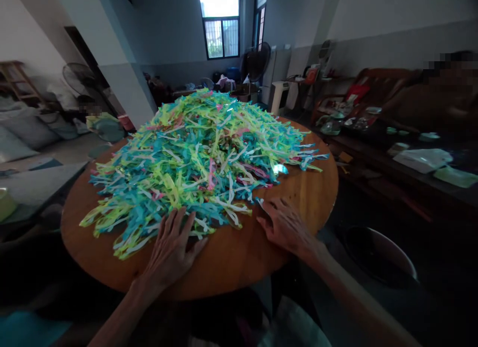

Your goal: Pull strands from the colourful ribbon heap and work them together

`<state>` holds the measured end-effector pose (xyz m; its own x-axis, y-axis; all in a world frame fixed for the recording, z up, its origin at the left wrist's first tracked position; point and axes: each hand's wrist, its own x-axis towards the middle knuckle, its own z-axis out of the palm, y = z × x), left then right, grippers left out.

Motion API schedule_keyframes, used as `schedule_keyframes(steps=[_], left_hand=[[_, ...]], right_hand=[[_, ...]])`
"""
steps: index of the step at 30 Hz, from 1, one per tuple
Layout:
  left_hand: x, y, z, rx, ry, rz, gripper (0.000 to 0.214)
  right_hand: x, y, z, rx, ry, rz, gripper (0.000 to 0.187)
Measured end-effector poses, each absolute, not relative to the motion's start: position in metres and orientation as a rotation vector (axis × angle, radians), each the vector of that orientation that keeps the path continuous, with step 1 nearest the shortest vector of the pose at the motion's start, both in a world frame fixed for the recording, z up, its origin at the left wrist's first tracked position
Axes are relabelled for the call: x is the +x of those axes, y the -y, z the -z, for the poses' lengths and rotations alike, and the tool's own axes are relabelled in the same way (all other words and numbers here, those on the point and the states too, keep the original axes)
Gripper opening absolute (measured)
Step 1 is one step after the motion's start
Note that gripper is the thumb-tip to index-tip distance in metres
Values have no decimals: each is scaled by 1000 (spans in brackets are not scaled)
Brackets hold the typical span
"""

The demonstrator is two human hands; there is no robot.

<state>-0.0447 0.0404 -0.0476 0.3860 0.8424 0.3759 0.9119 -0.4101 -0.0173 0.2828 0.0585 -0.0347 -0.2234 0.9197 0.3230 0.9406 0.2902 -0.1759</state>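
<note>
A big heap of thin plastic strips [201, 153] in blue, yellow-green, white and pink covers most of a round wooden table [298, 187]. My left hand [172, 247] lies flat with fingers spread, its fingertips on the near edge of the heap. My right hand [286, 225] rests palm down on bare wood just right of the heap's near edge, fingers stretched out and touching a loose strip end. Neither hand holds anything.
A dark round bin [377, 255] stands on the floor to the right of the table. A long low table [421, 163] with dishes and papers runs along the right. Fans [257, 60] and furniture stand at the back. A person sits far left [89, 108].
</note>
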Motion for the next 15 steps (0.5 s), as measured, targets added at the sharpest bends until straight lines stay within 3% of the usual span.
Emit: schedule_keyframes(steps=[7,15], left_hand=[[-33,-44,42,-2448,1497,558,68],[-13,-118,-12,-2283,1599,1009,32]], right_hand=[[288,-56,61,-1494,2215,92,34],[287,-55,58,-1499,2150,55,26]])
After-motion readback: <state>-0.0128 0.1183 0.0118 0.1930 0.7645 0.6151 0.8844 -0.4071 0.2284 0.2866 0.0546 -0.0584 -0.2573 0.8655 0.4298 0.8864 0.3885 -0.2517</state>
